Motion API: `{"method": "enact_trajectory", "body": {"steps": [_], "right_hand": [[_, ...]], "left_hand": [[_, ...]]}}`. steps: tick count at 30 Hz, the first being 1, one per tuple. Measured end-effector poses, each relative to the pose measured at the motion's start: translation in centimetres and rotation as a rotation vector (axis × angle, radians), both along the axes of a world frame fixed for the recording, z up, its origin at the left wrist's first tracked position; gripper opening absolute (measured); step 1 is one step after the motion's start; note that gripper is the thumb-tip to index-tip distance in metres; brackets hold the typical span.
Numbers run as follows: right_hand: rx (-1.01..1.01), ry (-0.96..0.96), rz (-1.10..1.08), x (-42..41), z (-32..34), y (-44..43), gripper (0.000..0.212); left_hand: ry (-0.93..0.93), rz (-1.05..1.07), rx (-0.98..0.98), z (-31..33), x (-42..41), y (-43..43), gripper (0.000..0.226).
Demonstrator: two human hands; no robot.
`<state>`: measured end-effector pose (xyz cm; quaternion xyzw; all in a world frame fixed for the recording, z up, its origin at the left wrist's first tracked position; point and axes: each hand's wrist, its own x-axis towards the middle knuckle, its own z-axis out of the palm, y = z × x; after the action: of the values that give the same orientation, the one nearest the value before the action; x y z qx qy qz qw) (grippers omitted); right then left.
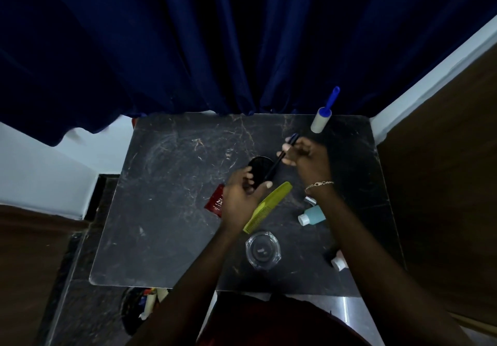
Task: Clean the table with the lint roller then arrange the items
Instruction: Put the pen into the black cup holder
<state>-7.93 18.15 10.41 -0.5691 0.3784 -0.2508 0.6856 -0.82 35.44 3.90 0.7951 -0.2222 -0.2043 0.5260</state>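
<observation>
One glass ashtray (263,250) sits nearest on the table (161,211), with a blue bottle (313,215) and a green comb (267,207) just beyond it. Farther in, the left hand (239,197) curls round a black tin (259,169). The right hand (306,157) pinches a thin black stick (279,161) over it. The lint roller (324,113) lies untouched at the far right edge, against the curtain (242,36).

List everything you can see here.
lint roller: one, white with blue handle, far right of table
round tin: one, black, in left hand
thin stick: one, black, in right hand
comb: one, yellow-green, mid-table
sachet: one, red, beside left hand
pale blue bottle: one, white cap, beside right forearm
glass ashtray: one, clear, near edge
table: one, dark marble, centre
curtain: one, dark blue, behind table
left hand: one, gripping round tin
right hand: one, pinching thin stick
</observation>
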Motion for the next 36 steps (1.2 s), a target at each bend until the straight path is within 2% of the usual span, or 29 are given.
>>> {"method": "enact_trajectory", "body": {"steps": [4,8,12,16,17,20,23,25,28,33,36], "right_hand": [[-0.08,0.034,0.001,2.0,0.0,-0.4,0.023],[-0.259,0.201,0.052,3.7,-1.6,-0.4,0.025],[-0.371,0.364,0.105,4.2,-3.6,-0.7,0.022],[-0.349,0.453,0.141,4.5,-5.4,-0.9,0.016],[-0.333,0.455,0.151,4.5,-5.8,-0.8,0.014],[-0.284,0.455,0.168,4.4,-6.8,-0.7,0.028],[-0.276,0.446,0.191,4.2,-7.6,-0.6,0.036],[-0.233,0.447,0.195,4.1,-8.2,-0.6,0.032],[-0.197,0.47,0.201,4.0,-8.5,-0.4,0.022],[-0.099,0.363,0.177,3.4,-7.7,0.0,0.039],[-0.008,0.3,0.239,2.9,-7.2,-0.5,0.042]], "left_hand": [[0.082,-0.071,0.061,-1.2,1.6,0.8,0.114],[0.13,-0.202,0.151,-2.3,3.0,-0.2,0.125],[0.072,-0.239,0.168,-2.6,3.6,-1.7,0.122],[0.143,-0.313,0.158,-3.2,4.3,-3.1,0.11],[0.165,-0.317,0.152,-3.4,4.3,-3.4,0.105],[0.127,-0.264,0.208,-4.0,4.2,-3.8,0.094],[0.141,-0.285,0.18,-4.2,4.2,-4.0,0.093],[0.167,-0.289,0.169,-4.5,4.2,-4.2,0.091],[0.076,-0.234,0.222,-4.3,4.2,-4.1,0.083],[0.112,-0.253,0.119,-3.5,4.8,-3.7,0.086],[0.155,-0.234,0.08,-3.1,5.4,-2.9,0.081]]}}
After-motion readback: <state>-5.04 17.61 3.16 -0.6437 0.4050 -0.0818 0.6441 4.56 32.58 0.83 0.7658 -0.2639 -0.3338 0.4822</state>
